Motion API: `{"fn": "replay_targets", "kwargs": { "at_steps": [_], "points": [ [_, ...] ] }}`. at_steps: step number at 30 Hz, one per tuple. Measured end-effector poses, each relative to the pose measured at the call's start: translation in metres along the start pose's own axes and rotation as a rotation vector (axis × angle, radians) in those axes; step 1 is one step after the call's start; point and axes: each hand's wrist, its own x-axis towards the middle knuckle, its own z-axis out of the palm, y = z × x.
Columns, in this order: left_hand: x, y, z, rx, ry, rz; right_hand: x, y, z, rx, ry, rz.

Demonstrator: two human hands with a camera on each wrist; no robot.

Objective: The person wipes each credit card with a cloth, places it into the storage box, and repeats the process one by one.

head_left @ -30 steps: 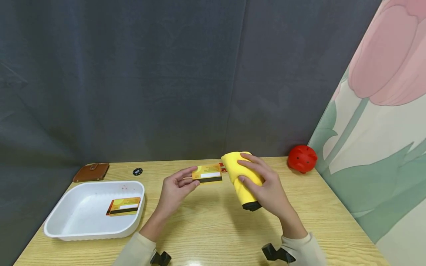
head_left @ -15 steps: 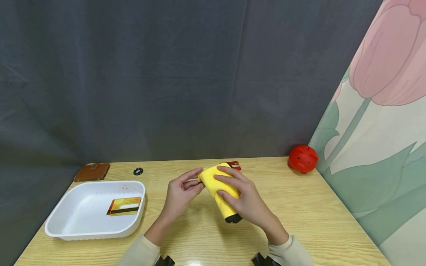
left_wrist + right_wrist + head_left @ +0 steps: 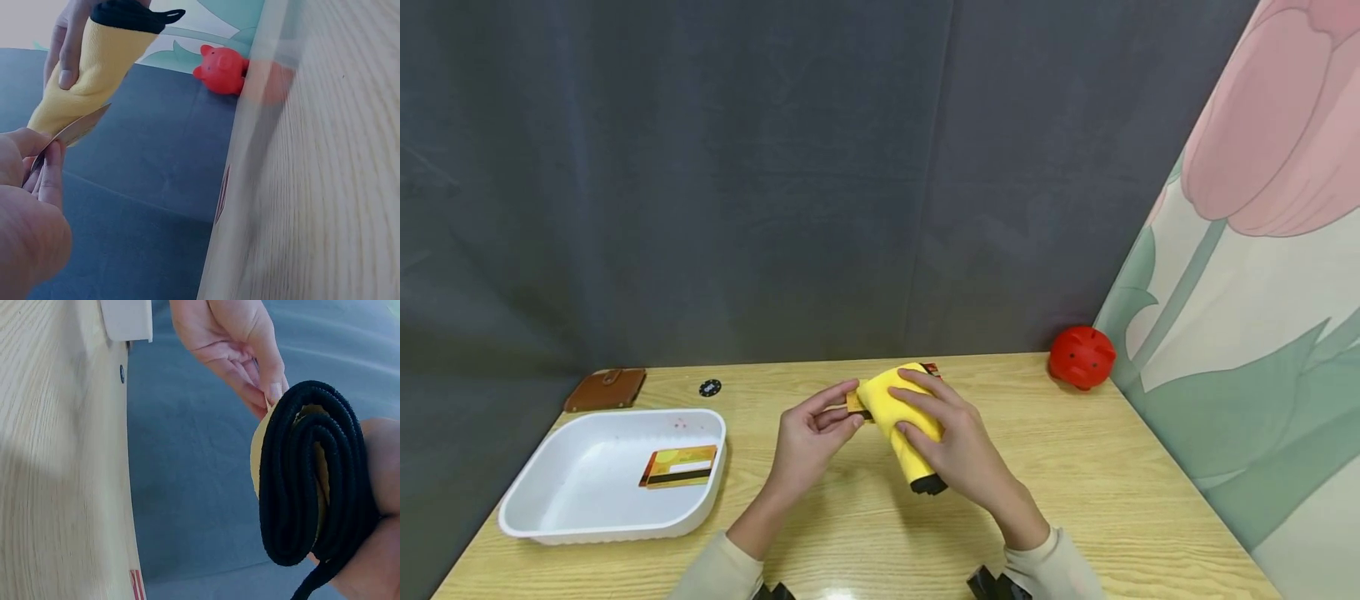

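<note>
My left hand [image 3: 805, 442] pinches one end of a yellow bank card [image 3: 856, 405] with a dark stripe, between thumb and fingers. A folded yellow cloth [image 3: 895, 417] with black edging is gripped in my right hand [image 3: 958, 442]. The cloth lies against the card's face and hides most of it in the head view. In the left wrist view, the card [image 3: 82, 127] shows nearly edge-on beside the cloth [image 3: 94, 75]. From the right wrist, the cloth's rolled black end [image 3: 281, 462] is visible, with a loop hanging from it. Both hands are raised above the table.
At the left, a white tray [image 3: 523, 517] holds yellow and red cards [image 3: 681, 467]. Behind it lie a brown wallet [image 3: 606, 389] and a black chip [image 3: 710, 387]. A red card [image 3: 931, 371] peeks out behind the cloth. A red piggy bank [image 3: 1081, 358] stands at the back right.
My right hand has brought the cloth leftward from beside the card onto it, then shifted slightly right, exposing a bit more card. My left hand still pinches the card, slightly right of before.
</note>
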Motion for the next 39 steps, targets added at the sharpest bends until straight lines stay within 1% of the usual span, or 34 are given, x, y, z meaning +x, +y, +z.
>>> {"fn": "replay_targets", "kwargs": {
  "at_steps": [4,7,11,15,20,23,25,28,32,35,37,39],
  "points": [
    [-0.001,0.001,0.001,-0.004,0.010,0.000,0.001,0.004,-0.004,-0.003,0.026,0.047],
    [-0.001,0.003,0.001,-0.003,0.016,0.011,0.002,0.008,-0.008,-0.010,0.052,0.070],
    [-0.001,0.007,0.000,0.002,0.026,0.024,0.002,0.016,-0.014,-0.014,0.091,0.071],
    [0.000,0.012,-0.002,0.006,0.042,0.014,0.004,0.024,-0.020,-0.008,0.129,0.080],
    [0.001,0.018,-0.009,0.037,0.052,0.020,0.003,0.033,-0.032,-0.018,0.160,0.129],
    [-0.003,0.023,-0.019,0.067,0.068,0.031,0.002,0.036,-0.040,-0.023,0.173,0.158],
    [-0.007,0.027,-0.029,0.097,0.084,0.043,0.002,0.037,-0.045,-0.016,0.181,0.171],
    [-0.017,0.035,-0.053,0.160,0.113,0.046,0.001,0.039,-0.053,-0.010,0.193,0.189],
    [-0.027,0.045,-0.093,0.233,0.186,0.041,0.000,0.042,-0.063,-0.016,0.204,0.210],
    [-0.033,0.051,-0.125,0.257,0.245,0.043,-0.001,0.045,-0.067,-0.020,0.193,0.221],
    [-0.037,0.053,-0.145,0.262,0.262,0.036,-0.002,0.046,-0.068,-0.019,0.181,0.224],
    [-0.042,0.053,-0.164,0.265,0.259,0.023,-0.003,0.047,-0.068,-0.014,0.171,0.221]
  ]
}}
